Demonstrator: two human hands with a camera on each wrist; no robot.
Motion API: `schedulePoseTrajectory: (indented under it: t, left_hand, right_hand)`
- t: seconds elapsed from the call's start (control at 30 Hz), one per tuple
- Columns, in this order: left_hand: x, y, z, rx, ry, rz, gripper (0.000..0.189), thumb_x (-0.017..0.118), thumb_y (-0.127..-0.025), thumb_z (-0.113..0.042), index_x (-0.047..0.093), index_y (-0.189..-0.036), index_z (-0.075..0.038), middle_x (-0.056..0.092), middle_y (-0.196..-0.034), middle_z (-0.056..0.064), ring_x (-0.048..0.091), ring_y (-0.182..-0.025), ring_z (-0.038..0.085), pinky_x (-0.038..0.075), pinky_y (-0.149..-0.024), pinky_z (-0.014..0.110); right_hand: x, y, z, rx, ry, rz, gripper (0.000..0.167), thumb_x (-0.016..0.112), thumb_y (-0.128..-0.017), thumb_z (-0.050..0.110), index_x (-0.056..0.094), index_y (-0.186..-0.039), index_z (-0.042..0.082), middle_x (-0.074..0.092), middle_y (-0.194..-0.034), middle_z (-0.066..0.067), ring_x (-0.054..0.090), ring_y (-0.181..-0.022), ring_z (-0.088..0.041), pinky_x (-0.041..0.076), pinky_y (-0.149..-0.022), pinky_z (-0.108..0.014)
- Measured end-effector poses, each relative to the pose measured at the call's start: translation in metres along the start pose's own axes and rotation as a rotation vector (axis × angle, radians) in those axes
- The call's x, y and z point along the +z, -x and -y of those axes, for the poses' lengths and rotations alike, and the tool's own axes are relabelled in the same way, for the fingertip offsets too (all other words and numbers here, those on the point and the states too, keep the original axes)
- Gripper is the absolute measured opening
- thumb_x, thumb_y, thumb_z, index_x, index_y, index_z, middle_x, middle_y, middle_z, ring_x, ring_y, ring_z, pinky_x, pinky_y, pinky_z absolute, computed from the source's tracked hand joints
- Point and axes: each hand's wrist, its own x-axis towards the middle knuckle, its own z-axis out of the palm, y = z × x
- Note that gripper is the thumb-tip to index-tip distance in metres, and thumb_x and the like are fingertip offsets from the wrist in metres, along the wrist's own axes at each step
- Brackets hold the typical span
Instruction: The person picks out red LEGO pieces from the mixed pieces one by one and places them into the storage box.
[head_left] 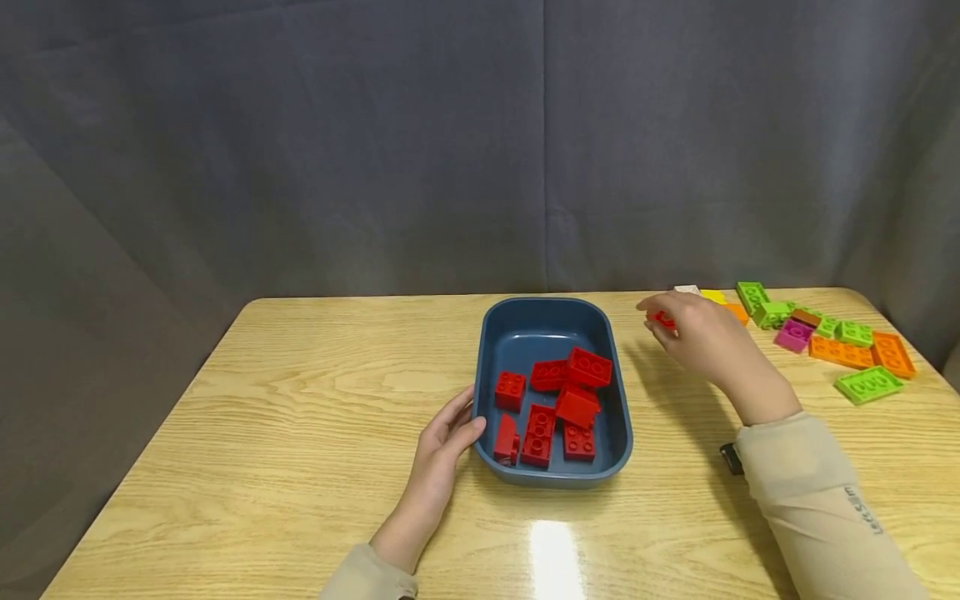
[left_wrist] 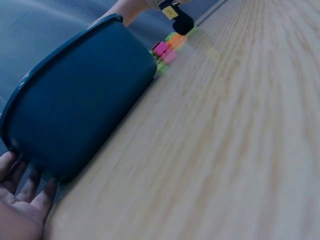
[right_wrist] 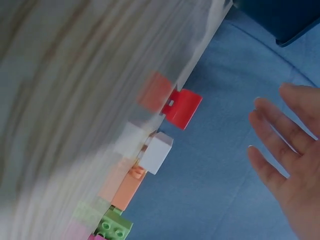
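Observation:
A dark blue plastic bin [head_left: 551, 477] stands on the table with several red toy bricks [head_left: 538, 435] inside. My left hand [head_left: 438, 450] holds its left side, thumb over the rim and fingers against the outer wall. In the left wrist view, fingers [left_wrist: 30, 186] touch the bin's wall [left_wrist: 75, 100] low down. To the right of the bin, my right hand [head_left: 697, 333] hovers above a loose red brick [head_left: 663, 320], partly hiding it. The right wrist view shows this red brick [right_wrist: 183, 108] on the table, apart from the outstretched fingers [right_wrist: 270, 170].
White [head_left: 686, 289], yellow [head_left: 712, 296] and orange bricks lie just beyond my right hand. Farther right are several green [head_left: 870, 384], orange [head_left: 840, 352] and magenta bricks [head_left: 794, 335]. A grey curtain [head_left: 420, 167] hangs behind the table's back edge.

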Motion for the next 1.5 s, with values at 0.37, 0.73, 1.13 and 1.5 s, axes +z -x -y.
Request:
schedulePoseTrajectory:
  t: [0.37, 0.73, 1.13, 1.5]
  left_hand:
    - [0.001, -0.001, 0.001, 0.001, 0.007, 0.001, 0.054, 0.059, -0.097, -0.017, 0.044, -0.147, -0.002, 0.047, -0.147, 0.015, 0.043, -0.137, 0.028, 0.036, -0.107, 0.026]
    - [0.001, 0.003, 0.0, 0.004, 0.007, -0.009, 0.054, 0.058, -0.097, -0.016, 0.044, -0.147, -0.001, 0.048, -0.147, 0.016, 0.043, -0.136, 0.029, 0.037, -0.104, 0.023]
    - [-0.002, 0.002, 0.0, 0.005, -0.003, -0.013, 0.054, 0.059, -0.097, -0.016, 0.045, -0.147, -0.001, 0.047, -0.147, 0.015, 0.043, -0.136, 0.028, 0.037, -0.105, 0.024]
    - [-0.001, -0.001, 0.0, 0.001, 0.007, 0.006, 0.054, 0.059, -0.097, -0.018, 0.046, -0.147, -0.003, 0.048, -0.147, 0.013, 0.043, -0.136, 0.027, 0.037, -0.108, 0.03]
  right_hand:
    - [-0.009, 0.002, -0.017, 0.1, 0.009, 0.072, 0.031, 0.07, -0.088, 0.004, 0.065, -0.118, 0.0, 0.066, -0.108, -0.021, 0.061, -0.089, -0.036, 0.05, -0.081, -0.055]
    - [-0.018, -0.004, -0.021, 0.115, -0.022, 0.07, 0.029, 0.065, -0.093, 0.008, 0.064, -0.12, -0.002, 0.065, -0.116, -0.024, 0.06, -0.102, -0.042, 0.048, -0.085, -0.057]
    - [-0.007, -0.02, -0.029, 0.189, -0.048, 0.194, 0.038, 0.065, -0.095, 0.014, 0.06, -0.128, -0.003, 0.059, -0.126, -0.027, 0.057, -0.106, -0.042, 0.043, -0.092, -0.06]
    - [0.007, -0.025, -0.035, 0.192, 0.008, 0.288, 0.056, 0.076, -0.087, 0.015, 0.053, -0.133, -0.008, 0.05, -0.133, -0.034, 0.044, -0.121, -0.051, 0.036, -0.102, -0.062]
